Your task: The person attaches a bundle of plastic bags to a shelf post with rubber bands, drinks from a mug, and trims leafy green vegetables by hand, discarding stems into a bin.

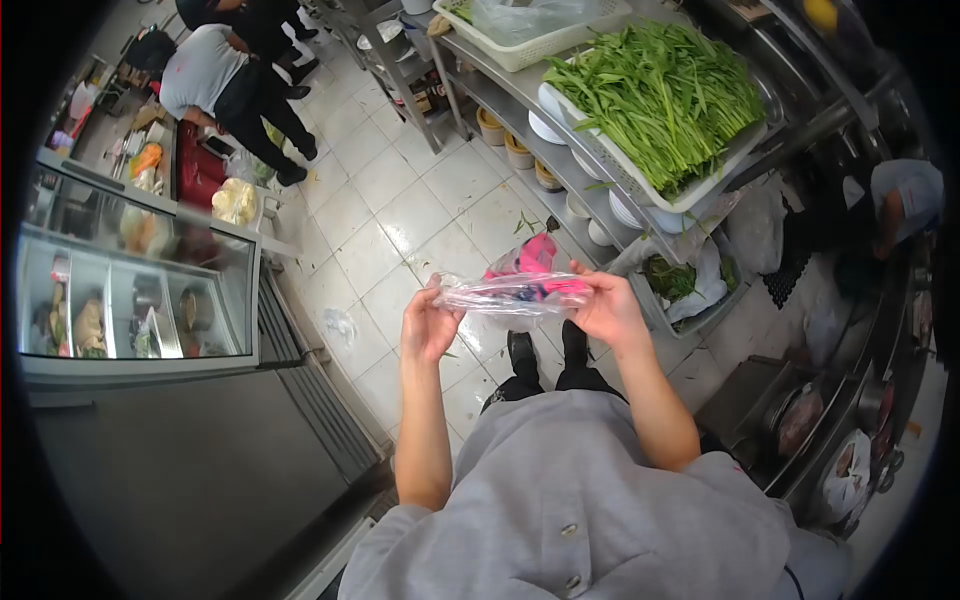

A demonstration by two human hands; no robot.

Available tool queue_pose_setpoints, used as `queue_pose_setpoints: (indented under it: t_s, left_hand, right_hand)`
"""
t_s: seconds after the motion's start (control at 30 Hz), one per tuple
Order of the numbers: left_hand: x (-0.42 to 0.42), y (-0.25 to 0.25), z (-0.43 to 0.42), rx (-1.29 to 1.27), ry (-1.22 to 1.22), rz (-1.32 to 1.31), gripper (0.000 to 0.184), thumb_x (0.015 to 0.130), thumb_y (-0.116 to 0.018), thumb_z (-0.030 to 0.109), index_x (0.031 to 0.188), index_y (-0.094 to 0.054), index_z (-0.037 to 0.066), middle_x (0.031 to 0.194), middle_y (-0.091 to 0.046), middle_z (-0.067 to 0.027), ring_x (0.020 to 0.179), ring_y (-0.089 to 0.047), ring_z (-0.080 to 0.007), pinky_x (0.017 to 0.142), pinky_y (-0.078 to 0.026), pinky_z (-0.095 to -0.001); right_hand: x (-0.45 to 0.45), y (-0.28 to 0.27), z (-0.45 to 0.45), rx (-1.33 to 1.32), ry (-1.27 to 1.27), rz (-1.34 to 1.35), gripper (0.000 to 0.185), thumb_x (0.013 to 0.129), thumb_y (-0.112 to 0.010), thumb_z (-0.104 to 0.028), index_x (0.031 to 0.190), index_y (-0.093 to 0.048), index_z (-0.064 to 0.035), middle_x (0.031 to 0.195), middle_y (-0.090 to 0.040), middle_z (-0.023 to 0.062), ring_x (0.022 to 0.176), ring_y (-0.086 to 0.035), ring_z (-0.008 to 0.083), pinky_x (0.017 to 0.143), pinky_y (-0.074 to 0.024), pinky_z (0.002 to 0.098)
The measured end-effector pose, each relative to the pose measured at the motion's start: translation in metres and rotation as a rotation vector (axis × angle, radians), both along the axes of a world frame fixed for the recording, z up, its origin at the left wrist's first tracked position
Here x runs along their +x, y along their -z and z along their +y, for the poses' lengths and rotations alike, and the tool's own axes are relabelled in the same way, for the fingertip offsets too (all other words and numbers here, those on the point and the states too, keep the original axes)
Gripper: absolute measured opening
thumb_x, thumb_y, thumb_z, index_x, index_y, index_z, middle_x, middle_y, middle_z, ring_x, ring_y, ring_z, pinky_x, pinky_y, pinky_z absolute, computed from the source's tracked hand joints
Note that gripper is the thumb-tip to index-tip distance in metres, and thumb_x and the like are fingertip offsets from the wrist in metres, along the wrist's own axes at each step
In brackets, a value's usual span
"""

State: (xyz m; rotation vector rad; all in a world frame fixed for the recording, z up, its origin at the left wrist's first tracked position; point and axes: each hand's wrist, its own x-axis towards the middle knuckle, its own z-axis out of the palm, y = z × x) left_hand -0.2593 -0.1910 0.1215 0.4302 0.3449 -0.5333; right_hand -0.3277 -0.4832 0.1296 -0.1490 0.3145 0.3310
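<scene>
A clear plastic bag [480, 295] is stretched sideways between my two hands, in front of my body and above the floor. My left hand [430, 325] pinches its left end between thumb and fingers. At the other end, my right hand [608, 308] is closed on the plastic. Something bright pink with dark patches [528, 258] shows just behind the bag and partly through it. Whether it touches the bag I cannot tell.
Leafy green vegetables [665, 105] fill a white basket on the steel shelf to the right. Below is a grey bin [735, 300] with greens. A glass-door fridge [140, 290] stands left. People [215, 75] work at the far left; another person [895, 205] is at right.
</scene>
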Motion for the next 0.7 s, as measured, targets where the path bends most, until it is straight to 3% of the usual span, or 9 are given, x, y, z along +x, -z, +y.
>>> queue_pose_setpoints:
  t_s: [0.1, 0.2, 0.3, 0.33, 0.43, 0.47, 0.53, 0.63, 0.7]
  left_hand:
    - [-0.006, 0.000, -0.009, 0.057, -0.036, -0.084, 0.042, 0.088, -0.055, 0.009, 0.127, -0.039, 0.008, 0.111, -0.058, -0.0127, 0.109, -0.057, -0.0299, 0.099, -0.046, -0.0451]
    - [-0.002, -0.031, -0.020, 0.334, 0.129, -0.156, 0.047, 0.088, -0.064, 0.017, 0.127, -0.040, 0.009, 0.116, -0.057, -0.0145, 0.110, -0.058, -0.0275, 0.097, -0.047, -0.0447]
    - [0.006, -0.027, -0.052, 0.839, 0.495, -0.214, 0.052, 0.086, -0.069, 0.021, 0.129, -0.045, 0.005, 0.124, -0.059, -0.0131, 0.109, -0.061, -0.0245, 0.086, -0.053, -0.0445]
    - [0.010, -0.001, -0.062, 0.983, 0.593, -0.401, 0.052, 0.083, -0.074, 0.023, 0.125, -0.049, 0.003, 0.116, -0.063, -0.0132, 0.099, -0.066, -0.0250, 0.077, -0.058, -0.0426]
    - [0.012, 0.050, -0.059, 1.226, 0.600, -0.318, 0.041, 0.084, -0.071, 0.017, 0.119, -0.055, 0.002, 0.108, -0.066, -0.0127, 0.095, -0.068, -0.0233, 0.073, -0.060, -0.0391]
    - [0.013, 0.057, -0.054, 1.097, 0.581, -0.152, 0.034, 0.086, -0.067, 0.009, 0.117, -0.056, 0.002, 0.105, -0.067, -0.0130, 0.096, -0.068, -0.0220, 0.080, -0.060, -0.0366]
    - [0.010, 0.057, -0.047, 0.779, 0.546, -0.112, 0.031, 0.086, -0.065, 0.006, 0.115, -0.057, 0.002, 0.105, -0.067, -0.0128, 0.096, -0.068, -0.0220, 0.083, -0.059, -0.0343]
    - [-0.002, 0.041, -0.057, 0.210, 0.483, -0.082, 0.030, 0.089, -0.059, 0.007, 0.119, -0.053, 0.002, 0.108, -0.066, -0.0128, 0.100, -0.066, -0.0231, 0.089, -0.055, -0.0356]
    - [-0.013, 0.052, -0.062, -0.260, 0.413, -0.075, 0.033, 0.091, -0.057, 0.010, 0.123, -0.051, 0.003, 0.110, -0.065, -0.0130, 0.103, -0.064, -0.0236, 0.091, -0.053, -0.0377]
  right_hand:
    - [-0.002, -0.025, 0.002, -0.166, 0.069, -0.021, 0.024, 0.091, -0.056, -0.005, 0.115, -0.056, -0.0036, 0.105, -0.064, 0.0105, 0.092, -0.063, 0.0194, 0.082, -0.0512, 0.0342]
    - [0.005, -0.035, 0.003, -0.519, 0.070, -0.133, 0.038, 0.083, -0.067, 0.002, 0.118, -0.054, -0.0048, 0.101, -0.063, 0.0076, 0.087, -0.062, 0.0152, 0.077, -0.0487, 0.0294]
    - [0.012, -0.017, 0.011, -0.651, 0.022, -0.256, 0.042, 0.081, -0.070, 0.004, 0.118, -0.053, -0.0042, 0.104, -0.064, 0.0079, 0.089, -0.062, 0.0145, 0.078, -0.0484, 0.0276]
    - [0.013, -0.019, 0.017, -0.622, 0.034, -0.239, 0.045, 0.079, -0.071, 0.004, 0.120, -0.054, -0.0028, 0.101, -0.065, 0.0071, 0.085, -0.062, 0.0131, 0.075, -0.0489, 0.0266]
    - [0.006, -0.034, 0.000, -0.744, 0.057, -0.178, 0.047, 0.079, -0.071, 0.005, 0.123, -0.056, -0.0008, 0.101, -0.067, 0.0086, 0.085, -0.064, 0.0143, 0.074, -0.0508, 0.0274]
    - [0.003, -0.026, -0.011, -0.869, 0.037, -0.141, 0.046, 0.080, -0.070, 0.004, 0.124, -0.056, -0.0004, 0.101, -0.068, 0.0093, 0.086, -0.065, 0.0150, 0.075, -0.0515, 0.0281]
    - [-0.014, 0.008, -0.032, -1.112, -0.013, -0.036, 0.046, 0.081, -0.069, 0.003, 0.125, -0.057, 0.0005, 0.102, -0.069, 0.0106, 0.088, -0.066, 0.0165, 0.077, -0.0530, 0.0294]
    - [-0.035, 0.050, -0.059, -1.758, -0.220, 0.134, 0.038, 0.088, -0.062, -0.003, 0.125, -0.058, 0.0005, 0.111, -0.068, 0.0142, 0.097, -0.066, 0.0196, 0.082, -0.0541, 0.0323]
    - [-0.047, 0.066, -0.063, -1.100, -0.179, 0.302, 0.035, 0.091, -0.057, -0.007, 0.125, -0.058, -0.0003, 0.114, -0.066, 0.0150, 0.101, -0.065, 0.0216, 0.087, -0.0524, 0.0361]
